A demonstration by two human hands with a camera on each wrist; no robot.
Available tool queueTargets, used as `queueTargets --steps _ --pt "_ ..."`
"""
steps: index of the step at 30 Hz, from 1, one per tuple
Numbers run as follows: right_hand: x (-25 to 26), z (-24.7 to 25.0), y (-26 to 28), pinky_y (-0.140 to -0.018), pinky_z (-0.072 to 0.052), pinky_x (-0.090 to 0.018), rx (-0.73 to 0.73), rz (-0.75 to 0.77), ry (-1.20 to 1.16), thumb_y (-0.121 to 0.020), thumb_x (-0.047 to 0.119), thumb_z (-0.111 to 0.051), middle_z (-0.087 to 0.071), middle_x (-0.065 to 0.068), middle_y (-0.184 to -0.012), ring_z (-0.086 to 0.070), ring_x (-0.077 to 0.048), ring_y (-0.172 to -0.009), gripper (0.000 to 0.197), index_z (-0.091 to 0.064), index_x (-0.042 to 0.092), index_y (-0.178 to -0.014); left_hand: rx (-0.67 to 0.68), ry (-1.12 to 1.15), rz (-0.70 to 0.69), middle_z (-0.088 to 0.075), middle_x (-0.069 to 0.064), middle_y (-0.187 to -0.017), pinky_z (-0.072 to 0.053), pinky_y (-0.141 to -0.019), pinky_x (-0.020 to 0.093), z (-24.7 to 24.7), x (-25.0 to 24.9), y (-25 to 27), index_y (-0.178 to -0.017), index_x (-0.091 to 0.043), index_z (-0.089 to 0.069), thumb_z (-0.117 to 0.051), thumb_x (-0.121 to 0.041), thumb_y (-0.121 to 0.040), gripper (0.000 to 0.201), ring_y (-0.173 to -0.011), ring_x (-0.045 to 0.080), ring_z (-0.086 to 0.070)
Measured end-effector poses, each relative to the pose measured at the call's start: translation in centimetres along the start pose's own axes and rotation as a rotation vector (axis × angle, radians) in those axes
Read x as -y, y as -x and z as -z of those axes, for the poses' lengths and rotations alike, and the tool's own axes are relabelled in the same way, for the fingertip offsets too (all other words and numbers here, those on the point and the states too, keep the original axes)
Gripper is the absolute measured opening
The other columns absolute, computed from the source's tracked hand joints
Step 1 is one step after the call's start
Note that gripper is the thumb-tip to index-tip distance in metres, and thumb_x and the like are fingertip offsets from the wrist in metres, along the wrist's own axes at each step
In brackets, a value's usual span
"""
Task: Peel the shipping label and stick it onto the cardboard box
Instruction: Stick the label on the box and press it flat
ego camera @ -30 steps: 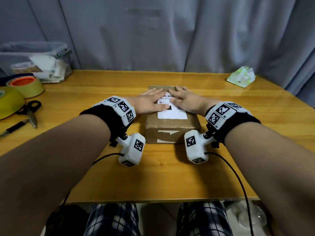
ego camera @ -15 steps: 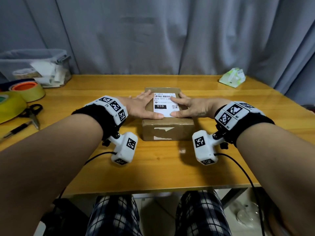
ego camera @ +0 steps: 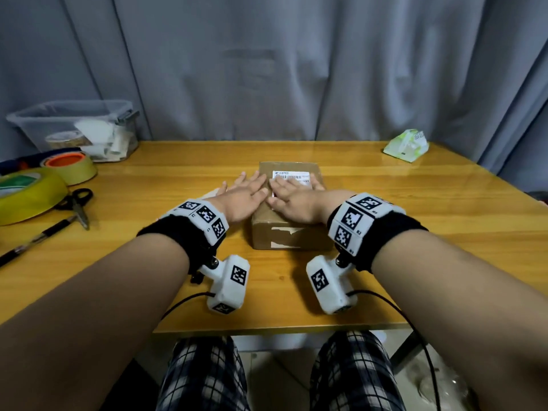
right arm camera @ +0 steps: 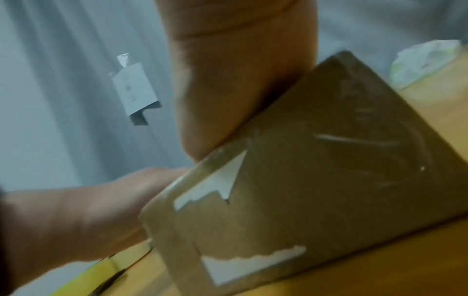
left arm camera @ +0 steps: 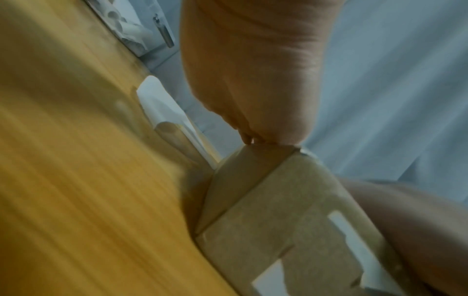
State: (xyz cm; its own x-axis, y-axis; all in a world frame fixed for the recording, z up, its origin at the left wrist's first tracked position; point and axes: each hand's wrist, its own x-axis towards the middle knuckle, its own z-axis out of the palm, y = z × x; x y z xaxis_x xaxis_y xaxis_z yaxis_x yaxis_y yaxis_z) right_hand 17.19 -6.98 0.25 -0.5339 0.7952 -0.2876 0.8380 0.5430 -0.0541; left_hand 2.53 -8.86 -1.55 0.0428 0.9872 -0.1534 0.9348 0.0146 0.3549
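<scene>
A small brown cardboard box (ego camera: 284, 235) with torn white tape scraps on its near face sits mid-table. The white shipping label (ego camera: 292, 175) with a barcode lies flat on its top; only its far strip shows. My left hand (ego camera: 246, 194) lies flat, fingers straight, on the box's left top edge. My right hand (ego camera: 292, 194) lies flat on the label, fingers spread. In the left wrist view my palm (left arm camera: 253, 80) meets the box (left arm camera: 291, 220) at its corner. In the right wrist view my palm heel (right arm camera: 228, 100) rests on the box (right arm camera: 316, 180).
At the left of the wooden table (ego camera: 415, 221) lie yellow tape rolls (ego camera: 29, 194), scissors (ego camera: 78, 203) and a pen (ego camera: 38, 235). A clear plastic bin (ego camera: 77, 129) stands back left, a green tissue pack (ego camera: 406, 145) back right. A white paper strip (left arm camera: 162, 106) lies left of the box.
Both hands slid inward from the label's side edges and now cover most of it, lying flat side by side. The box has not moved on the table.
</scene>
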Motion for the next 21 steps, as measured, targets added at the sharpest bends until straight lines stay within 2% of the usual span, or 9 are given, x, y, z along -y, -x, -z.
queueTargets --steps 6,9,11,12,14,15,17,18,21 --pt "1.2 0.2 2.4 -0.12 0.007 -0.036 0.12 0.139 -0.103 -0.098 0.044 -0.021 0.011 -0.006 -0.159 0.009 -0.017 -0.147 0.066 0.007 0.011 -0.149 -0.048 0.107 0.021 -0.007 -0.008 -0.159 0.007 -0.116 0.05 0.1 0.4 -0.5 -0.147 -0.031 -0.018 -0.019 -0.035 -0.1 0.047 -0.148 0.017 0.004" --pt "0.4 0.7 4.0 -0.116 -0.004 -0.023 0.109 0.229 -0.346 -0.099 0.031 -0.033 -0.014 -0.005 -0.159 -0.012 -0.015 -0.147 0.055 -0.019 0.009 -0.147 -0.044 0.081 0.024 -0.009 -0.006 -0.159 0.005 -0.117 0.051 0.8 0.2 -0.8 -0.146 -0.029 -0.023 -0.02 -0.035 -0.1 0.046 -0.148 0.02 0.002" --pt "-0.6 1.1 4.8 -0.11 -0.031 -0.02 0.081 0.288 -0.739 -0.097 0.018 -0.041 -0.047 -0.002 -0.143 -0.047 -0.011 -0.128 0.039 -0.048 0.007 -0.134 -0.029 0.064 0.029 -0.008 -0.004 -0.16 0.003 -0.118 0.052 1.2 0.0 -0.7 -0.146 -0.029 -0.025 -0.021 -0.037 -0.1 0.047 -0.148 0.023 0.002" --pt "-1.0 1.2 5.0 -0.099 -0.044 -0.016 0.034 0.283 -0.973 -0.094 0.01 -0.043 -0.059 -0.002 -0.131 -0.062 -0.009 -0.109 0.033 -0.057 0.007 -0.124 -0.023 0.056 0.033 -0.007 -0.002 -0.16 0.003 -0.118 0.052 1.4 -0.2 -0.6 -0.145 -0.029 -0.026 -0.02 -0.038 -0.1 0.047 -0.148 0.024 0.003" --pt "-1.6 1.1 4.5 -0.079 -0.055 -0.017 -0.137 0.221 -1.201 -0.09 0.002 -0.048 -0.068 -0.009 -0.115 -0.07 -0.009 -0.078 0.027 -0.064 0.008 -0.112 -0.032 0.0 0.029 -0.004 0.003 -0.16 0.003 -0.118 0.053 1.8 -0.6 -0.5 -0.144 -0.028 -0.031 -0.019 -0.04 -0.099 0.048 -0.148 0.026 0.004" --pt "-1.8 1.0 3.9 -0.075 -0.056 -0.018 -0.245 0.186 -1.17 -0.09 0.001 -0.051 -0.068 -0.014 -0.113 -0.068 -0.01 -0.075 0.026 -0.064 0.006 -0.112 -0.049 -0.047 0.019 -0.002 0.004 -0.16 0.003 -0.118 0.053 1.9 -1.0 -0.6 -0.144 -0.027 -0.032 -0.018 -0.039 -0.099 0.048 -0.148 0.026 0.004" --pt "-2.2 0.8 2.4 -0.077 -0.054 -0.018 -0.447 0.134 -0.987 -0.091 0.002 -0.051 -0.066 -0.018 -0.115 -0.065 -0.013 -0.083 0.027 -0.062 0.001 -0.115 -0.105 -0.109 -0.022 -0.001 0.003 -0.16 0.001 -0.118 0.049 1.7 -1.8 -0.8 -0.145 -0.025 -0.029 -0.018 -0.038 -0.1 0.049 -0.148 0.023 0.003" --pt "-2.4 0.9 1.7 -0.086 -0.052 -0.022 -0.511 0.101 -0.896 -0.092 0.003 -0.049 -0.065 -0.017 -0.118 -0.063 -0.017 -0.094 0.029 -0.061 0.001 -0.118 -0.125 -0.114 -0.047 -0.002 0.002 -0.16 0.001 -0.118 0.048 1.5 -2.3 -0.8 -0.146 -0.024 -0.026 -0.019 -0.038 -0.1 0.05 -0.148 0.022 0.002" --pt "-2.9 0.6 0.0 -0.112 -0.034 -0.038 -0.467 -0.038 -0.609 -0.097 0.017 -0.039 -0.051 -0.011 -0.14 -0.046 -0.024 -0.13 0.039 -0.047 0.01 -0.135 -0.09 -0.122 -0.08 -0.004 -0.001 -0.16 0.001 -0.118 0.046 0.3 -3.3 -1.0 -0.148 -0.023 -0.021 -0.019 -0.038 -0.099 0.051 -0.148 0.019 0.0"
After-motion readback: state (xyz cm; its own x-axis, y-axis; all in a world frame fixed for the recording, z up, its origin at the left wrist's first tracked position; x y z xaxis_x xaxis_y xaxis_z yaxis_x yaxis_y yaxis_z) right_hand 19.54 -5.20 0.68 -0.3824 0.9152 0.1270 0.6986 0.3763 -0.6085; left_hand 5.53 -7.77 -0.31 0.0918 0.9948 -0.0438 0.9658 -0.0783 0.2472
